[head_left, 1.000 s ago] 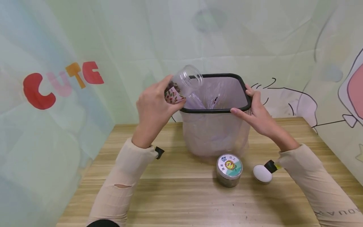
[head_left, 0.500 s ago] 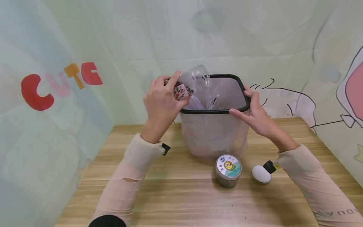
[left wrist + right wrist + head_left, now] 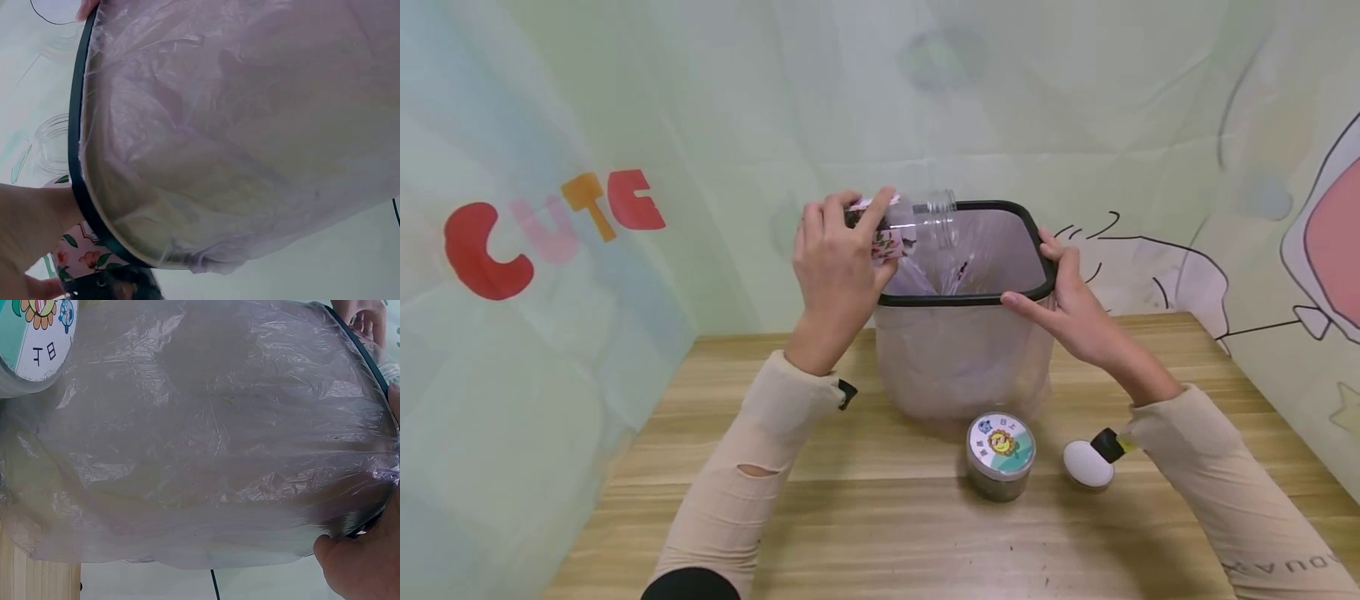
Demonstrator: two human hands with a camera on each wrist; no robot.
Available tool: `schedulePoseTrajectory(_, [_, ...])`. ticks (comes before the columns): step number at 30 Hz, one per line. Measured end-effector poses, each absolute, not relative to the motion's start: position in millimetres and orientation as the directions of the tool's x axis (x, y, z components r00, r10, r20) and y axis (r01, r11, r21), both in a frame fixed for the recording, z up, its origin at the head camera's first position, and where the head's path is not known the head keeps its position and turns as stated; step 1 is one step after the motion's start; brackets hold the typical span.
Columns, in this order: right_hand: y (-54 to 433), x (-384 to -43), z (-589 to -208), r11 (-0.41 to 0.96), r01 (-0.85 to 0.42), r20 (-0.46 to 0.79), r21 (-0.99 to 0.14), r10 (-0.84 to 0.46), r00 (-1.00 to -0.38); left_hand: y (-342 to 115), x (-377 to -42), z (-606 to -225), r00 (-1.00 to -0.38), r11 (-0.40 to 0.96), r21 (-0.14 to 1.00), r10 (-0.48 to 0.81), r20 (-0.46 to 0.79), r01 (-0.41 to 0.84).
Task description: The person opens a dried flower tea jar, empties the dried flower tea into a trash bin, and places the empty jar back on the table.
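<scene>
Tilt the jar [image 3: 898,237], gripped in the left hand [image 3: 837,262], mouth-down over the bin [image 3: 962,354], bracing its right rim [image 3: 1047,282], pinched in the right hand [image 3: 1075,312].

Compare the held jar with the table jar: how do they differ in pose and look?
The held jar is tipped onto its side in the left hand; the table jar stands upright. The held jar is uncapped; the table jar wears a lid. The held jar has a flowered label; the table jar's lid shows a sunflower. Both are round.
</scene>
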State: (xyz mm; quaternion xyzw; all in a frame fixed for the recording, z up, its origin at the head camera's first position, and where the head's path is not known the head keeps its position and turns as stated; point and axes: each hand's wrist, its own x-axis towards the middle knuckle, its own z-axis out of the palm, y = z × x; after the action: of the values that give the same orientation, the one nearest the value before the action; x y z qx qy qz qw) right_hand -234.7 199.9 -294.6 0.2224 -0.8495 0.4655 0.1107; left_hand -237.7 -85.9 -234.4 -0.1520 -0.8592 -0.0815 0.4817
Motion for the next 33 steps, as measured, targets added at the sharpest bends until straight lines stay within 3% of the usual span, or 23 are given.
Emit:
schedulePoseTrajectory(24, [200, -234, -298, 0.454, -0.481, 0.395, -0.750, -0.275, -0.877, -78, -251, -236, -0.445, 0.929, -0.074, 0.242, 0.862, 0.362])
schedulePoseTrajectory(33, [201, -235, -297, 0.450, -0.487, 0.401, -0.749, -0.277, -0.873, -75, -256, -238, -0.398, 0.924, -0.084, 0.241, 0.885, 0.372])
